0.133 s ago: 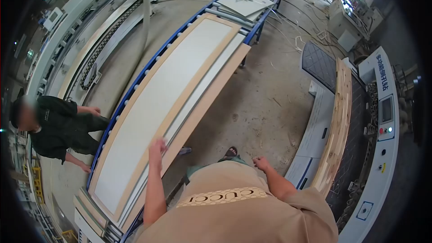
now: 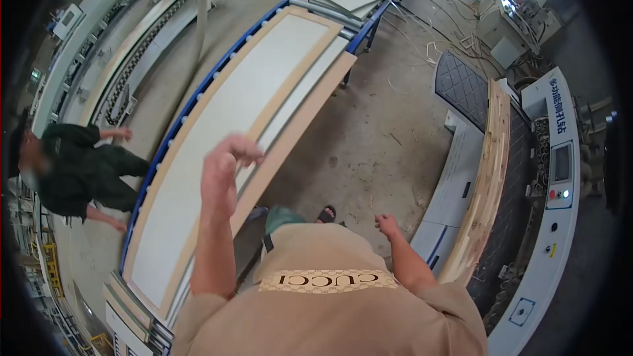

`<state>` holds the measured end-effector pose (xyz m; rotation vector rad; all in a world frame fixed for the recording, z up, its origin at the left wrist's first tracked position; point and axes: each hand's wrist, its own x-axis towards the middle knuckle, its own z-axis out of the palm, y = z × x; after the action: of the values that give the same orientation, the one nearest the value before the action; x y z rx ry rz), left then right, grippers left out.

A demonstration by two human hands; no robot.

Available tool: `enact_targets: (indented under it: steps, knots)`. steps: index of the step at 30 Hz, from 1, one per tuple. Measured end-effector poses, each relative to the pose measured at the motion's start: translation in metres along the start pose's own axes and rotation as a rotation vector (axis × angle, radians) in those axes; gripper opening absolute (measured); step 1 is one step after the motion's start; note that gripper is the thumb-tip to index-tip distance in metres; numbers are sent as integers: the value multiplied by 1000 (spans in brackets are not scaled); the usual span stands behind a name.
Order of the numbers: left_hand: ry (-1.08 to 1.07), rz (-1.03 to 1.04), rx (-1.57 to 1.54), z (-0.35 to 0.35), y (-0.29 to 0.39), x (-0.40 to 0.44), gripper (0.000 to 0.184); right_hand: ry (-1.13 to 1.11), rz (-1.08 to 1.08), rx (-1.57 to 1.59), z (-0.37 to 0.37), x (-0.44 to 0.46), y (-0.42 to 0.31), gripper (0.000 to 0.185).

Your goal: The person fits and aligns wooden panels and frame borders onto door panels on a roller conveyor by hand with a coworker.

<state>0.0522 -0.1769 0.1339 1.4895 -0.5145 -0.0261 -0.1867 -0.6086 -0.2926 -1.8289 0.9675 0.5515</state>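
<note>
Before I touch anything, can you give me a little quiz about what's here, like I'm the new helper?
1. True or false: in this view, the wearer's left hand overlaps the long panel.

2. What colour is the side rail of the roller table?
A) red
B) blue
C) yellow

3. Fill in the blank: the co-worker in dark clothes stands on the ______ side of the roller table from the wearer.

Key: 1 true; 2 B; 3 opposite

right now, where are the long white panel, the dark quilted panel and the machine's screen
White panel [image 2: 227,113]: head view, white face
Quilted panel [image 2: 461,89]: head view, stitched-looking face
Screen [image 2: 562,163]: head view, dark display
</note>
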Motion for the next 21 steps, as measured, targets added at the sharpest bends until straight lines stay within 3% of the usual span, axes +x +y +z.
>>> enact_targets:
  steps: [1, 3, 7, 10, 12, 14, 17, 20, 21]
  knots:
    - [-111, 130, 4, 16, 38, 28, 70, 15, 23, 113, 9, 1, -7, 33]
    - [-150, 32, -192, 58, 93, 65, 80, 61, 9, 259, 6, -15, -26, 30]
    - [-476, 130, -684, 132, 87, 125, 78, 178, -4, 411, -11, -4, -35, 28]
    - [-620, 105, -927, 178, 61, 182, 77, 132, 131, 278, -8, 10, 10, 26]
    - [-690, 87, -1015, 196, 40, 218, 77, 234, -90, 39, 18, 33, 66, 24]
    - [-733, 65, -1082, 212, 18, 261, 76, 129, -406, -739, 37, 56, 130, 24]
    - [-781, 24, -1151, 233, -10, 330, 76, 292, -487, -643, 45, 50, 130, 25]
    - [-883, -21, -1196, 254, -30, 403, 75, 235, 421, 665, 24, 61, 40, 27]
    - [-936, -25, -1213, 259, -35, 422, 75, 285, 405, 662, 4, 68, 3, 27]
